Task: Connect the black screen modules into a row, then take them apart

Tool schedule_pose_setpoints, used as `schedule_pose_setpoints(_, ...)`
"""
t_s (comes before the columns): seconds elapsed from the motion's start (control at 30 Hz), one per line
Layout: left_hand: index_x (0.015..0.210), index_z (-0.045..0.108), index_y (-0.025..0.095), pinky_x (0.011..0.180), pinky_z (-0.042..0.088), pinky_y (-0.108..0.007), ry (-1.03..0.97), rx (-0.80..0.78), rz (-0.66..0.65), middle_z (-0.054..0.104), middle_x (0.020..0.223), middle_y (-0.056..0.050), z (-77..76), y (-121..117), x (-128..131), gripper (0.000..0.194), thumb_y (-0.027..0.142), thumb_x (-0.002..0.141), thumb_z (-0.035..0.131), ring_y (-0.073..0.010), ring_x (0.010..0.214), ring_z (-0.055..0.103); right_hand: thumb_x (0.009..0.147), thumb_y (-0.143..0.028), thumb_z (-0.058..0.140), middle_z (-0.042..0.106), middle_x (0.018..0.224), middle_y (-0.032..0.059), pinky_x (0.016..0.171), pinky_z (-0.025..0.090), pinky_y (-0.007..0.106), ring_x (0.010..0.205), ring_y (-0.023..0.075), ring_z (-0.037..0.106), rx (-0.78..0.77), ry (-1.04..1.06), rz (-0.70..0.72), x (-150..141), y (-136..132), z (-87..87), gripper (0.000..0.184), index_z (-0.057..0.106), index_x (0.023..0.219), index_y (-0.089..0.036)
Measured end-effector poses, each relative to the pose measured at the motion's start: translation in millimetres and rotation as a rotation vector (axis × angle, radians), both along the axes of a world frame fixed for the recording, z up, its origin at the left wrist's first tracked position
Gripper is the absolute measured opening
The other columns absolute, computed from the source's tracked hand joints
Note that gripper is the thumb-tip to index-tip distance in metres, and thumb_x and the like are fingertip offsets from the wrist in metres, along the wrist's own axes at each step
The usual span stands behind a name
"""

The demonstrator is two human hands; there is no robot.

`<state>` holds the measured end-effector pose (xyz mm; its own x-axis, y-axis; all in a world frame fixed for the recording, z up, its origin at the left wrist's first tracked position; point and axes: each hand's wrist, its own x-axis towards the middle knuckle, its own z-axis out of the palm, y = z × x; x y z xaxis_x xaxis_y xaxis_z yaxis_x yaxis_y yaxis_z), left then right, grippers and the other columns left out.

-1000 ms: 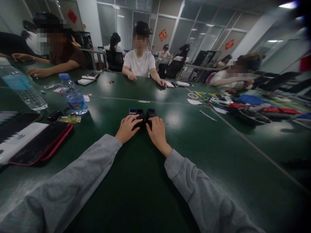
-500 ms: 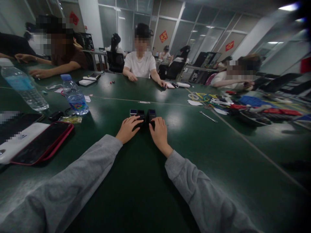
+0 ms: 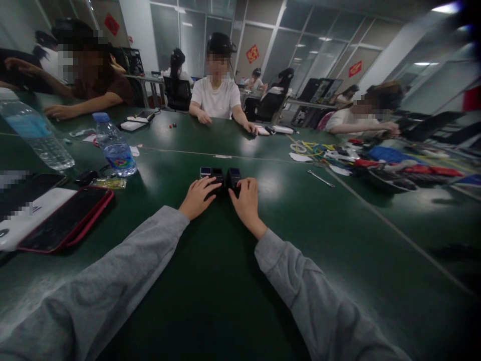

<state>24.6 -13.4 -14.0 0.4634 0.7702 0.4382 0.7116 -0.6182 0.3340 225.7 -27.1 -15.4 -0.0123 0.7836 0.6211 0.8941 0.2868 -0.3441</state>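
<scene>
Three small black boxes with little screens stand side by side on the dark green table. Over the near part of the left box [image 3: 205, 171] and the middle box [image 3: 217, 173] lies my left hand [image 3: 198, 197], its fingers stretched out and its thumb apart. My right hand [image 3: 246, 196] is closed around the right box [image 3: 234, 174], thumb at its left side and bent fingers at its right. A narrow dark gap separates the middle and right boxes. My fingers hide the lower parts of the boxes.
Two water bottles [image 3: 117, 153] and several phones [image 3: 67, 218] are on the left. A wrench [image 3: 320, 178] lies to the right, before a heap of cables and tools [image 3: 394, 168]. Co-workers sit around the table, one straight across [image 3: 216, 98].
My right fingers have bent a little more at the right box. My left hand and the boxes stay nearly in place. A co-worker at the left has raised an arm.
</scene>
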Motion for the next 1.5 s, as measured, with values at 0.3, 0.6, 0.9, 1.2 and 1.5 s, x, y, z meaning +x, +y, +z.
schedule_pose_setpoints(0.3,0.138,0.049,0.031,0.116,0.029,-0.055,-0.002,0.000,-0.003,0.044,0.151,-0.003,-0.7,1.7,0.0,0.044,0.025,0.094,0.051,-0.0254,0.143,0.034,0.098,-0.028,0.043,0.029,0.151,0.0225,0.094,0.051,0.050,0.126,0.0365,0.049,-0.192,0.002,0.053,0.3,2.8,-8.1,0.050,0.038,0.145,-0.013)
schedule_pose_setpoints(0.6,0.128,0.058,0.031,0.110,0.035,-0.053,-0.014,0.019,-0.008,0.051,0.145,-0.003,5.8,-2.8,0.5,0.039,0.027,0.090,0.059,-0.0272,0.137,0.042,0.095,-0.024,0.044,0.029,0.151,0.0232,0.092,0.052,0.052,0.125,0.0377,0.050,-0.192,0.009,0.052,0.1,3.6,-9.3,0.051,0.038,0.145,-0.013)
schedule_pose_setpoints(0.9,0.104,0.066,0.025,0.109,0.035,-0.048,-0.001,0.125,-0.160,0.064,0.129,-0.004,13.4,-12.7,2.6,0.019,0.037,0.091,0.061,-0.0249,0.132,0.047,0.095,-0.027,0.046,0.034,0.146,0.0232,0.092,0.052,0.052,0.124,0.0374,0.051,-0.154,0.018,0.070,2.1,4.9,-12.8,0.052,0.037,0.145,-0.014)
schedule_pose_setpoints(1.2,0.104,0.066,0.025,0.115,0.033,-0.045,-0.014,0.268,-0.196,0.064,0.129,-0.003,36.8,-8.8,-21.0,0.018,0.030,0.097,0.050,-0.0205,0.131,0.052,0.097,-0.029,0.044,0.034,0.145,0.0238,0.089,0.054,0.051,0.118,0.0358,0.055,-0.161,0.018,0.060,1.0,4.5,-11.7,0.050,0.038,0.144,-0.014)
schedule_pose_setpoints(1.5,0.093,0.065,0.021,0.099,0.046,-0.043,0.028,0.058,-0.107,0.066,0.117,-0.005,35.7,49.1,-86.7,0.014,0.031,0.085,0.068,-0.0216,0.113,0.059,0.097,-0.031,0.044,0.036,0.144,0.0233,0.088,0.055,0.053,0.117,0.0368,0.055,-0.155,0.025,0.076,1.4,3.2,-9.5,0.050,0.038,0.144,-0.015)
